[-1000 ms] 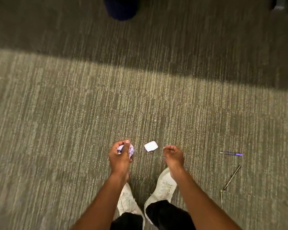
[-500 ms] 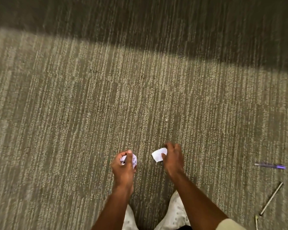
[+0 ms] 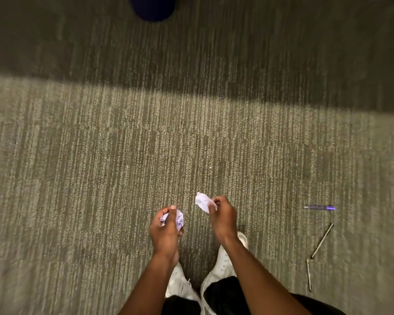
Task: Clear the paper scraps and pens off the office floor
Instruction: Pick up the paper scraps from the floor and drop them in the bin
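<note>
My left hand (image 3: 165, 228) is closed around a crumpled white paper ball (image 3: 179, 218) with purple marks. My right hand (image 3: 222, 214) pinches a small white paper scrap (image 3: 202, 201) by its edge, lifted off the carpet. To the right on the floor lie a purple pen (image 3: 320, 207), a dark pen (image 3: 322, 241) lying diagonally, and a third thin pen (image 3: 309, 277) below it.
Striped grey-green carpet (image 3: 100, 167) covers the floor, with a dark shadow band across the top. A dark blue rounded object (image 3: 152, 7) stands at the top edge. My white shoes (image 3: 223, 262) are under my arms.
My right hand reached down to the white scrap on the carpet, took hold of it and lifted it. My left hand kept the crumpled paper throughout.
</note>
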Motion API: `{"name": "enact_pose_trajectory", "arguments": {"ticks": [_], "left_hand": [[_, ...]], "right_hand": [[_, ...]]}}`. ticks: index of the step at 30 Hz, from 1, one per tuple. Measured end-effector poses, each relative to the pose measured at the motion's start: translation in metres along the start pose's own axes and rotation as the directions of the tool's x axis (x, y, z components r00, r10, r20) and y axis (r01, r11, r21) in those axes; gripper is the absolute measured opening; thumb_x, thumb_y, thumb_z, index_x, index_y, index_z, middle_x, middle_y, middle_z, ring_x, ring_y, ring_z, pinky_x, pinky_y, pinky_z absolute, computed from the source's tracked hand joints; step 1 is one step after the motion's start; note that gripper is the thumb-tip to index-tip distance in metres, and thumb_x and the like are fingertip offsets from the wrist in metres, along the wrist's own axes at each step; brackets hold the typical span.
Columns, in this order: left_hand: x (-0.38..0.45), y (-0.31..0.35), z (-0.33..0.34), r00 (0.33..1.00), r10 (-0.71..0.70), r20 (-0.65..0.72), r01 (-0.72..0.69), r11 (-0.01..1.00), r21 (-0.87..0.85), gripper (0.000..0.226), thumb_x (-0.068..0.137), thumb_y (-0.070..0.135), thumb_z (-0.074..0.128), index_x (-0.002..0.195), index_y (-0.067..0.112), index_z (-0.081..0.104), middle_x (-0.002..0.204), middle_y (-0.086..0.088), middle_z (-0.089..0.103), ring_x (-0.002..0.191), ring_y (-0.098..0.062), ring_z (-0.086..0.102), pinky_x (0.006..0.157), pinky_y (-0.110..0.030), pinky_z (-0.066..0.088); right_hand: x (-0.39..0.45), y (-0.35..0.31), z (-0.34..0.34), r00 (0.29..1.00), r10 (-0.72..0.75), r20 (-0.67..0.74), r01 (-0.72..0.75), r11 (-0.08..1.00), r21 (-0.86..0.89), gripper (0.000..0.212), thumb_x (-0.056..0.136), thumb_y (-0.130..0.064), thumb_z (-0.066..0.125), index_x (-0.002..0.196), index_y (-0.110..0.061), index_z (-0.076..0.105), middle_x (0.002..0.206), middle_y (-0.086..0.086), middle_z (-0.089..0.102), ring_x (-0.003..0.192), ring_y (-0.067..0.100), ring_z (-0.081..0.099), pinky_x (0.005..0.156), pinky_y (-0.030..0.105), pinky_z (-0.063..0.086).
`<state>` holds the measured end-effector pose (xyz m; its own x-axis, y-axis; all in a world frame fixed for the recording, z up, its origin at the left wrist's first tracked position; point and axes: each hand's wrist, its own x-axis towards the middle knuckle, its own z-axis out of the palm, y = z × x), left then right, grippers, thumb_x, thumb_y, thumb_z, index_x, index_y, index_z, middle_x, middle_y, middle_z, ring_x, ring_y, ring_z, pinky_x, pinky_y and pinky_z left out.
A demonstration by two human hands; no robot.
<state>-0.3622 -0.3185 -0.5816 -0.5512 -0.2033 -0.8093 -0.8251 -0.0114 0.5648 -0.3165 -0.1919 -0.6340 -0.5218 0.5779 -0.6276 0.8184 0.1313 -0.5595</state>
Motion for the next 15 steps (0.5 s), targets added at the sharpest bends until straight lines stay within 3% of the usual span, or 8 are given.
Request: {"name": "enact_pose_trajectory", "arguments": {"ticks": [5, 9, 15], "left_hand": [[-0.073, 0.070, 0.001, 1.000, -0.012, 0.029, 0.015, 0.995, -0.094, 0.005, 0.093, 0.016, 0.061, 0.097, 0.013, 0.060, 0.083, -0.011, 0.062, 0.065, -0.019, 0.052, 0.054, -0.028, 0.038], [-0.134, 0.123, 0.006, 0.994, -0.009, 0.105, 0.020, 0.995, -0.101, 0.006, 0.091, 0.021, 0.064, 0.094, 0.016, 0.061, 0.080, -0.008, 0.064, 0.066, -0.019, 0.055, 0.057, -0.029, 0.041], [-0.224, 0.192, 0.005, 0.990, 0.037, 0.139, -0.018, 0.991, -0.131, 0.025, 0.091, 0.023, 0.063, 0.110, 0.007, 0.060, 0.083, -0.009, 0.064, 0.066, -0.019, 0.055, 0.057, -0.030, 0.042]], "right_hand": [[-0.058, -0.079, -0.067, 1.000, 0.007, 0.004, -0.008, 0.962, 0.273, 0.024, 0.093, -0.013, 0.062, 0.115, -0.020, 0.065, 0.101, 0.001, 0.072, 0.086, 0.021, 0.070, 0.071, 0.044, 0.061], [-0.101, -0.139, -0.124, 0.999, 0.008, -0.039, 0.011, 0.886, 0.463, 0.032, 0.089, -0.008, 0.066, 0.106, -0.035, 0.068, 0.100, -0.010, 0.071, 0.087, 0.012, 0.070, 0.073, 0.035, 0.062], [-0.169, -0.207, -0.202, 0.995, -0.005, -0.098, 0.058, 0.836, 0.545, 0.023, 0.086, -0.008, 0.069, 0.099, -0.027, 0.068, 0.100, -0.006, 0.071, 0.090, 0.017, 0.070, 0.074, 0.036, 0.061]]}}
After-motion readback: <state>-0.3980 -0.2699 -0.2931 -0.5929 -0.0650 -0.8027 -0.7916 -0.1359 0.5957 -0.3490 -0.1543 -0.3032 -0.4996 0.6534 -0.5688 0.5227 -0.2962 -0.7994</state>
